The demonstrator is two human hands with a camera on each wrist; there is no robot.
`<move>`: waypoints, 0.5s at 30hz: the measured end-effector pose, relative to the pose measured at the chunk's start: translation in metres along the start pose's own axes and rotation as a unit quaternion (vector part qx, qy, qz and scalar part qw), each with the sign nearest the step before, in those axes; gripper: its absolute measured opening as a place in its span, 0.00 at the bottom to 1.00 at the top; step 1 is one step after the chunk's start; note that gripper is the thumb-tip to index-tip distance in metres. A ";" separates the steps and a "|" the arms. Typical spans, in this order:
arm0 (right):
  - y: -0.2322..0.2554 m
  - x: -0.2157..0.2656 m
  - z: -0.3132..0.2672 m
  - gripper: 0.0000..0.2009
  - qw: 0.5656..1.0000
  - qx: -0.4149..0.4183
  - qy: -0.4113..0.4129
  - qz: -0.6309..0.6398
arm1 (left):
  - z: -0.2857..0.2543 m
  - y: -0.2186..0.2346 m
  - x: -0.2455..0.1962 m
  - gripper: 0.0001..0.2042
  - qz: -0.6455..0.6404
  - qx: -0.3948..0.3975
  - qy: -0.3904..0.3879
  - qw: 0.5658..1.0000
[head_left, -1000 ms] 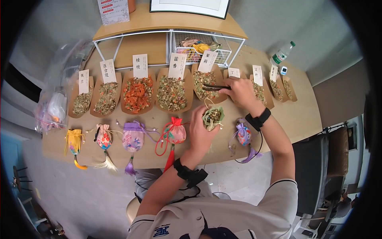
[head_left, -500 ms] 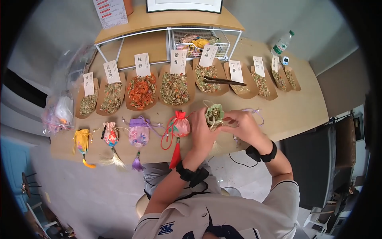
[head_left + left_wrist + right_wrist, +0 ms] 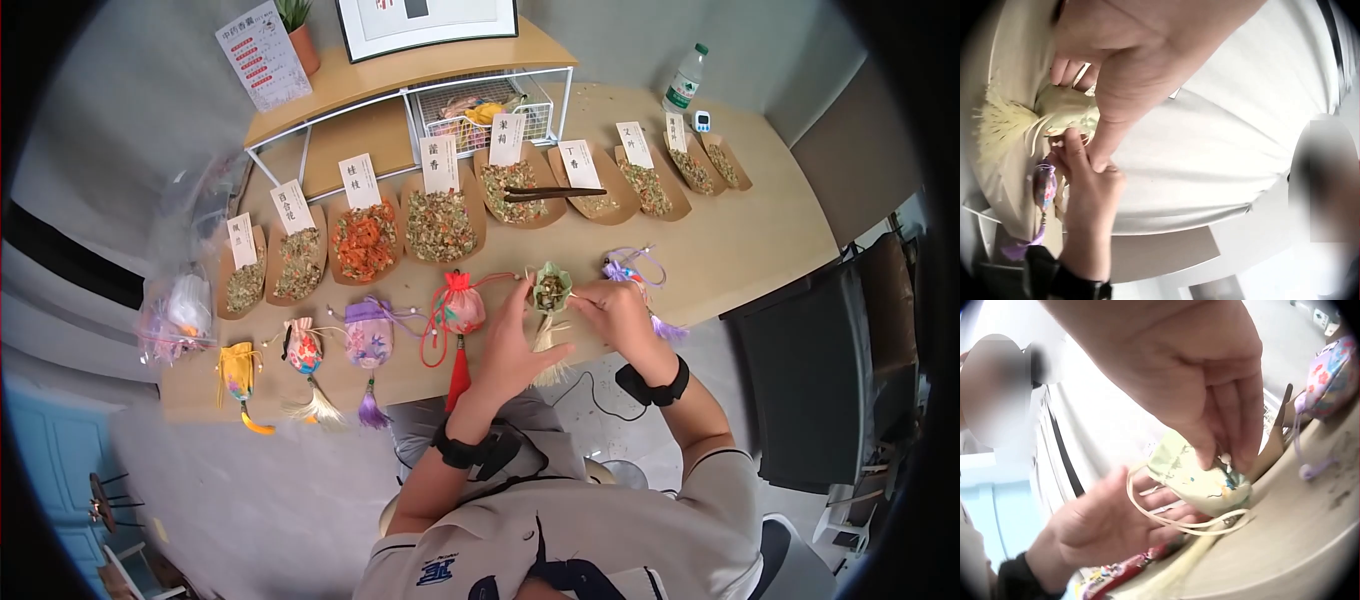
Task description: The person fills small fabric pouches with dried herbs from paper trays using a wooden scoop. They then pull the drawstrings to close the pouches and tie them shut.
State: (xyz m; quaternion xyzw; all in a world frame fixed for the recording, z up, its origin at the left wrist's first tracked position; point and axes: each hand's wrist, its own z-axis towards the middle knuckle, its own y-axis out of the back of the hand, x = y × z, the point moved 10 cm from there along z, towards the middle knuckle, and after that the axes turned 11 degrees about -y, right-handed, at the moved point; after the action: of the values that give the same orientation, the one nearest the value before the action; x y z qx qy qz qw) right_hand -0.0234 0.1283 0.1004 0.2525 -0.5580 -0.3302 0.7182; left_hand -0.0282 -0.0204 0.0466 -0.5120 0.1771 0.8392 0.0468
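Note:
A pale green pouch (image 3: 551,287) stands open at the top with dried herbs inside, a cream tassel (image 3: 551,352) hanging below it. My right hand (image 3: 622,318) pinches the pouch's side by a small bead; in the right wrist view the right hand (image 3: 1210,394) has its fingertips on the green pouch (image 3: 1194,478), whose cream cord loops down. My left hand (image 3: 508,345) is at the pouch's other side, and the right wrist view shows the left hand (image 3: 1107,519) with fingers extended against it. Dark tweezers (image 3: 555,192) lie across two herb trays.
Labelled paper trays of herbs, one with orange pieces (image 3: 364,243), line the table (image 3: 740,260). Nearer lie yellow (image 3: 238,370), floral, purple (image 3: 369,335) and red-corded pouches (image 3: 460,305); another pouch (image 3: 622,268) lies right. A shelf (image 3: 410,75) and bottle (image 3: 686,80) stand behind.
My right hand has let go of the tweezers, left them on the trays and come down to the green pouch. The left hand's fingers have loosened from around the pouch and straightened.

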 end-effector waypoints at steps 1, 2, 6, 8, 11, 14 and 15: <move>0.000 -0.004 0.001 0.05 1.000 -0.002 -0.004 -0.001 | 0.001 0.005 -0.004 0.37 -0.030 0.004 -0.007 1.000; -0.001 -0.006 0.000 0.06 1.000 0.001 -0.004 -0.002 | 0.001 0.008 -0.007 0.36 -0.059 0.008 -0.012 0.998; -0.004 -0.011 -0.001 0.06 0.999 0.036 -0.037 -0.008 | 0.011 0.023 0.026 0.15 -0.151 -0.097 0.068 0.982; -0.004 -0.011 -0.001 0.06 0.998 0.044 -0.035 -0.010 | 0.014 0.019 0.034 0.13 -0.142 -0.106 0.092 0.980; 0.000 -0.011 -0.004 0.06 0.999 0.031 -0.006 0.005 | 0.015 0.021 0.039 0.10 -0.181 -0.140 0.118 0.966; 0.007 -0.018 -0.001 0.07 0.996 0.048 -0.049 0.065 | 0.013 0.031 0.040 0.09 -0.241 -0.188 0.119 0.945; 0.007 -0.022 0.000 0.08 0.990 0.064 -0.077 0.095 | 0.011 0.037 0.039 0.08 -0.260 -0.206 0.119 0.936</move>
State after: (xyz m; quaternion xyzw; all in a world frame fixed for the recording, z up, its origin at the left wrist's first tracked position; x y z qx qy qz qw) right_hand -0.0252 0.1494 0.0913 0.2177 -0.6532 -0.2424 0.6835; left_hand -0.0657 -0.0546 0.0260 -0.6344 -0.1344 0.7491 0.1352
